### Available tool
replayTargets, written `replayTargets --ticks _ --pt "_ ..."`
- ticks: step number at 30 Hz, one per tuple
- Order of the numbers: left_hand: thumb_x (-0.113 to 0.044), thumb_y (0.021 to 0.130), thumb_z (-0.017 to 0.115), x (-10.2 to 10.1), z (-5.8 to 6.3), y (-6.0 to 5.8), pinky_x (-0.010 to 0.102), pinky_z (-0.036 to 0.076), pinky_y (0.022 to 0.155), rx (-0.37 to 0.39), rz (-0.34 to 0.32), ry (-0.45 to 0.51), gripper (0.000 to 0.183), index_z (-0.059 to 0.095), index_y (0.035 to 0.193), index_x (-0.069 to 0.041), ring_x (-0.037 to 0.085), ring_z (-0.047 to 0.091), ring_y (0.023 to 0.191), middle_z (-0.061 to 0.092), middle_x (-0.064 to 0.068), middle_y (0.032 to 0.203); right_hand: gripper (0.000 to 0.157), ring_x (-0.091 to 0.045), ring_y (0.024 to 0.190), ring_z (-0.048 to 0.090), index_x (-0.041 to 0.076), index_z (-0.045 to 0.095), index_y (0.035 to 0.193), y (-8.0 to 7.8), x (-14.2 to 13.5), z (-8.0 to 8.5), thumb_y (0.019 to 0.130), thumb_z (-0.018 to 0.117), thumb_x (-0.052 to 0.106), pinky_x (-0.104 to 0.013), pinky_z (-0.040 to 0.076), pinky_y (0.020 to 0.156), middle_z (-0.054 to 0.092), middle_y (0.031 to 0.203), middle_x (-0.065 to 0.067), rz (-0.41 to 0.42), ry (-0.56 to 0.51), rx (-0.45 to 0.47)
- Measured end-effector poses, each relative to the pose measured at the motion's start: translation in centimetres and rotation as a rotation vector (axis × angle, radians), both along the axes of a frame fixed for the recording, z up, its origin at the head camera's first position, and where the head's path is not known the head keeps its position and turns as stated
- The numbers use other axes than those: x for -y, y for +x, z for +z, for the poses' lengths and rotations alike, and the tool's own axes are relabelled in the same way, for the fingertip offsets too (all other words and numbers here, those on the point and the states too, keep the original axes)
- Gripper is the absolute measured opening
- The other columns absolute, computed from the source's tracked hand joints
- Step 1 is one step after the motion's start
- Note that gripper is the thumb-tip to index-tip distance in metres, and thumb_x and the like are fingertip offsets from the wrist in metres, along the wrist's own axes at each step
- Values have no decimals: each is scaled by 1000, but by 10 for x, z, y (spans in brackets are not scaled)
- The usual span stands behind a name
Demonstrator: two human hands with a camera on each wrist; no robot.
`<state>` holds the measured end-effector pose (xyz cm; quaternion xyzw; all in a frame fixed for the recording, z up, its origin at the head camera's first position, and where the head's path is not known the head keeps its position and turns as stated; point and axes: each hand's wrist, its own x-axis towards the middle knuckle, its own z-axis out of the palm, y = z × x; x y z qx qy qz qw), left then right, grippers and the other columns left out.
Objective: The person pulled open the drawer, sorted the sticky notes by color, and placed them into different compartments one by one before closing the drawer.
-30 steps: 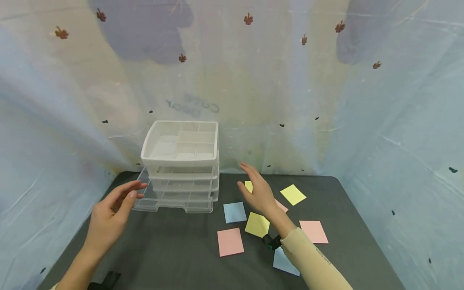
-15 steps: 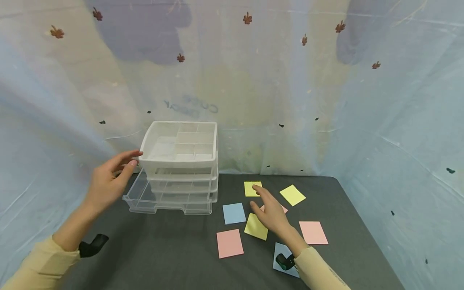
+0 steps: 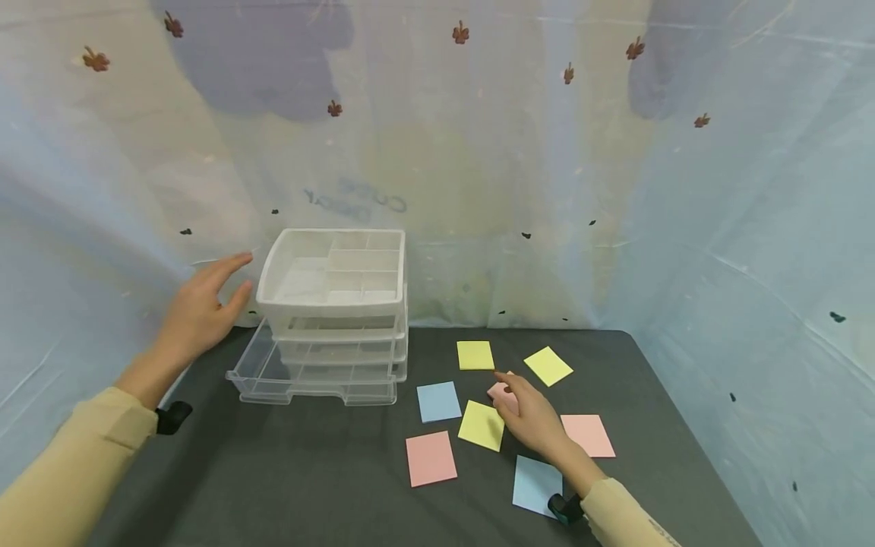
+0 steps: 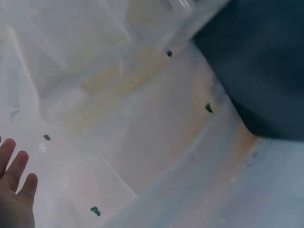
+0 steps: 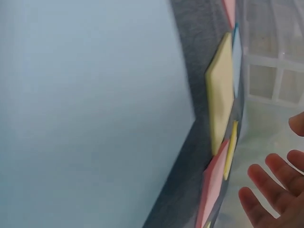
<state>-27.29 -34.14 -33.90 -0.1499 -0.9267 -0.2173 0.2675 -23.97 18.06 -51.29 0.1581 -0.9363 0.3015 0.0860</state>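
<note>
In the head view my left hand (image 3: 198, 311) hovers at the left side of a white and clear plastic drawer organizer (image 3: 331, 304), fingers extended and holding nothing. The left wrist view catches only some fingers, spread before the curtain. My right hand (image 3: 536, 422) hangs over the sticky note pads, its fingertips beside a pink pad (image 3: 502, 393) that it partly covers. In the right wrist view its fingers are apart with nothing between them. Close by lie a yellow pad (image 3: 481, 425), another yellow pad (image 3: 475, 355) and a blue pad (image 3: 439, 402).
More pads lie on the dark table (image 3: 321, 471): yellow (image 3: 549, 366), two pink, and one blue pad (image 3: 538, 483) under the right wrist strap. The organizer's clear lower drawer (image 3: 256, 376) juts out to the left. A patterned curtain (image 3: 478, 190) surrounds the table's back and sides.
My left hand has risen from the lower drawer to beside the organizer's top, its fingers spreading. The right hand has moved right and nearer, from above the far yellow pad to the pink one.
</note>
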Motion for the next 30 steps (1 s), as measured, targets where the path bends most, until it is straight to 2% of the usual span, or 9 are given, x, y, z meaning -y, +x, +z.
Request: replayTargets --ticks 6,13,16,22,30 --pt "-28 107 60 7 -3 -19 75 31 110 69 19 -193 64 36 163 -9 52 37 143 37 20 165 51 -30 118 68 7 58 146 0 -9 -13 98 72 18 -55 59 94 66 137 -11 58 69 47" --pt "-43 110 50 10 -9 -34 66 20 123 135 -5 -324 74 24 165 0 49 23 153 22 22 170 53 -30 129 62 4 60 144 1 -11 -20 95 75 17 -53 52 107 63 140 -12 126 143 55" --pt "-49 110 46 12 -11 -38 65 14 125 175 -5 -354 80 17 166 1 48 17 155 15 23 172 54 -31 129 61 3 62 142 1 -11 -20 92 78 18 -53 52 108 64 139 -12 135 177 40" --pt "-53 110 44 13 -16 -41 64 11 126 234 0 -369 84 12 166 2 47 13 156 10 23 172 55 -32 128 61 4 65 137 2 -9 -20 88 84 23 -52 51 108 65 136 -13 150 249 30" --pt "-52 111 43 13 -19 -39 61 10 127 223 -28 -371 83 10 166 0 44 10 158 10 21 173 49 -32 122 62 3 69 129 4 -8 -20 87 86 22 -52 53 104 68 129 -13 189 268 -23"
